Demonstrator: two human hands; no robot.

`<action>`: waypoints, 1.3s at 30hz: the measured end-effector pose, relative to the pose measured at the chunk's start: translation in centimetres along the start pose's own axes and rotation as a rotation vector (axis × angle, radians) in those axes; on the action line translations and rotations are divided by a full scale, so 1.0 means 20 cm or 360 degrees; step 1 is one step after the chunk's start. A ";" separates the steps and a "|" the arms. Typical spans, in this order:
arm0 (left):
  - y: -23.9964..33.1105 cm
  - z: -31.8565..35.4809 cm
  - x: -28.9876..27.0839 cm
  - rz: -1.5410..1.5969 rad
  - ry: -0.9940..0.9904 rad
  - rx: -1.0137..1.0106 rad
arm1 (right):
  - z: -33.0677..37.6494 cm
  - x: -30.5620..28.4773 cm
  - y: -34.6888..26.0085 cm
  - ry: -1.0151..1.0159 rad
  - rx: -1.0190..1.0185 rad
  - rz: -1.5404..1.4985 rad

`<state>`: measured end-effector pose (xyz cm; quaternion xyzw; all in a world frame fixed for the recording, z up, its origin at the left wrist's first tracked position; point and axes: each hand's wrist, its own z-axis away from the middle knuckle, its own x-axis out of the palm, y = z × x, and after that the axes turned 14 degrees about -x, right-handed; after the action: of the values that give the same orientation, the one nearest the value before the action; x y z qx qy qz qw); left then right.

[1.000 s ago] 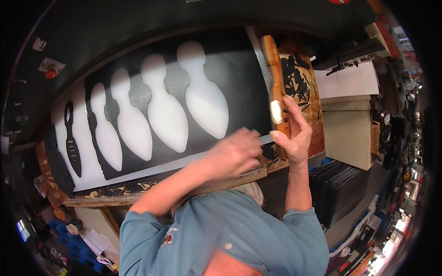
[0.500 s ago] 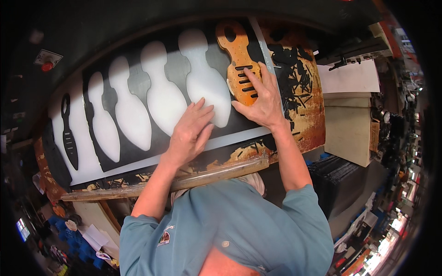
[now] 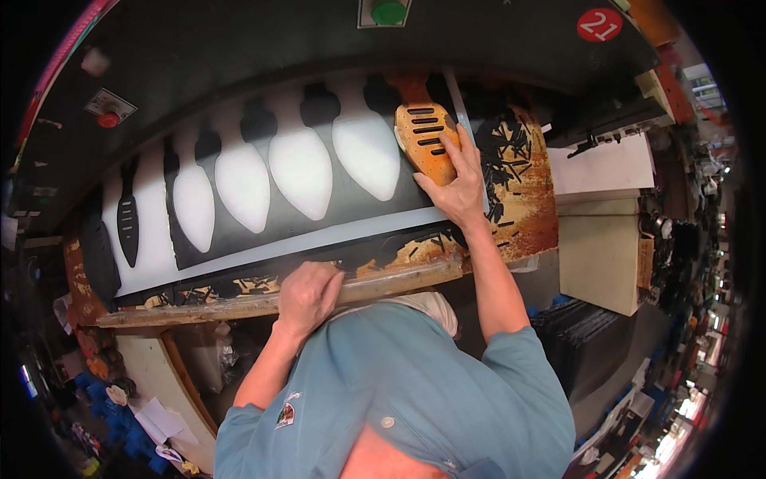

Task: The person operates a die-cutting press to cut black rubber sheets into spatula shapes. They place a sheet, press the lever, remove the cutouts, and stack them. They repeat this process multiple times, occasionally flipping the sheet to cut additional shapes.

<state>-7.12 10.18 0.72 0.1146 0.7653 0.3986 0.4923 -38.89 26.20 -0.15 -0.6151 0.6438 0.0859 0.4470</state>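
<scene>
An orange, shoe-sole-shaped cutting die (image 3: 423,161) with several slots lies at the right end of a black sheet (image 3: 369,209). My right hand (image 3: 463,185) holds the die's right side and lower tip between spread fingers and thumb. Curled into a loose fist, my left hand (image 3: 309,298) is at the wooden front rail (image 3: 391,281), with no object showing in it. Sole-shaped cutouts in the sheet, such as the white one (image 3: 365,156) beside the die, expose the white board (image 3: 148,281) underneath. A slotted black sole piece (image 3: 128,227) lies on the board at the left.
A dark machine beam (image 3: 255,48) with a green button (image 3: 388,13) and a red button (image 3: 108,120) overhangs the far part of the sheet. Black scraps (image 3: 511,140) litter the worn bed at the right. A stack of black sheets (image 3: 586,343) stands below right.
My left hand has drawn back from the sheet to the front rail and curled. My right hand stays on the die. The view has shifted, with more of the overhanging beam showing.
</scene>
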 end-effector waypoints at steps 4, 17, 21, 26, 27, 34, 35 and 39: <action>-0.01 0.02 0.01 -0.0055 0.0063 0.0053 | -0.03 -0.01 -0.03 0.0009 -0.0054 0.0034; -0.05 0.07 0.01 -0.0077 0.0392 0.0008 | -0.52 -0.14 -0.71 0.0588 -0.0768 -0.0018; -0.03 0.08 0.01 -0.0123 0.0429 -0.0022 | -0.13 -0.10 -0.66 0.0494 -0.0483 -0.0343; 0.00 0.05 0.02 -0.0138 0.0457 -0.0087 | 0.37 -0.02 -0.61 0.0263 -0.0258 -0.0136; 0.01 0.04 0.02 -0.0141 0.0472 -0.0079 | 0.40 -0.01 -0.61 0.0235 -0.0464 0.0002; 0.03 0.02 0.02 -0.0217 0.0401 -0.0165 | 0.39 0.02 -0.63 0.0130 -0.0148 -0.0181; 0.03 0.02 0.02 -0.0219 0.0399 -0.0170 | 0.39 0.01 -0.63 0.0124 -0.0137 -0.0163; 0.02 0.02 0.04 -0.0321 0.0406 -0.0132 | 0.40 0.02 -0.60 0.0130 -0.0147 -0.0155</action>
<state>-7.23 11.07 0.49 -0.0348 0.8120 0.3897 0.4331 -24.60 28.49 0.24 -0.6687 0.6262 0.0686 0.3950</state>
